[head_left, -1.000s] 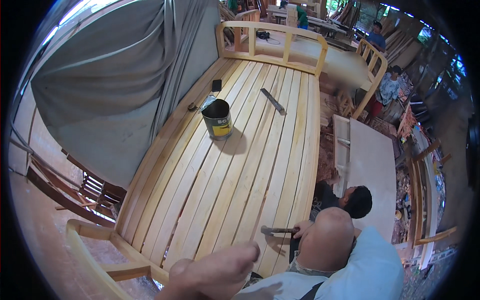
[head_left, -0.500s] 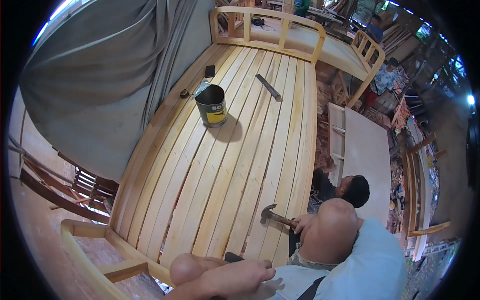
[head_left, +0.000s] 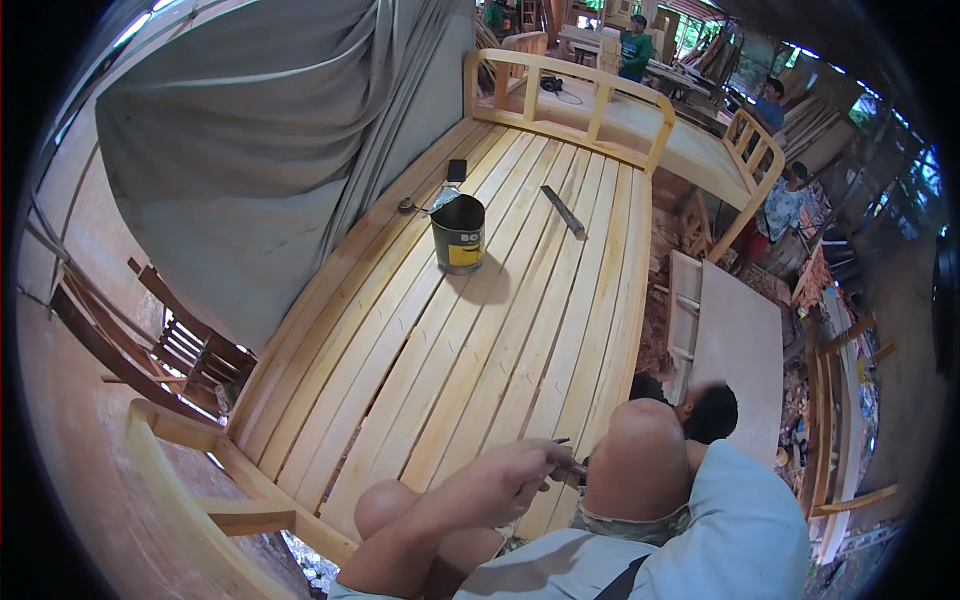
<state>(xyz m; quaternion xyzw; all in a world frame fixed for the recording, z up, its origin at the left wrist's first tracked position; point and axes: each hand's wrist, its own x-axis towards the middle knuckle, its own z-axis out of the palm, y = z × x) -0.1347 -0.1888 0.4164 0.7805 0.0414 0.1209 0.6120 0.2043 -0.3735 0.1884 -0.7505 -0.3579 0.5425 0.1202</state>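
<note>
My left hand point(head_left: 515, 478) is raised over the slats, beside my bent right knee, its fingers curled in. A small dark tip point(head_left: 562, 440) sticks out past those fingers; I cannot make out what it belongs to. Just beyond them shows a short brownish piece point(head_left: 577, 472), possibly the hammer's handle. My right knee hides my right hand and most of whatever is there. Under my legs lies a pale wooden slatted bed frame point(head_left: 470, 370) with short pencil-like marks across its slats. On it stands a dark open can point(head_left: 460, 235) with a yellow label.
A flat dark bar point(head_left: 564, 212), a small black box point(head_left: 457, 170) and a small round object point(head_left: 406, 205) lie on the slats. Grey cloth point(head_left: 240, 170) hangs at left. A co-worker's head point(head_left: 712, 412) is close by my right knee; other people work farther back.
My left hand has lifted from my lap and moved right, to my right knee. The hammer and the right hand holding it have gone from sight behind the knee. The view has tilted up.
</note>
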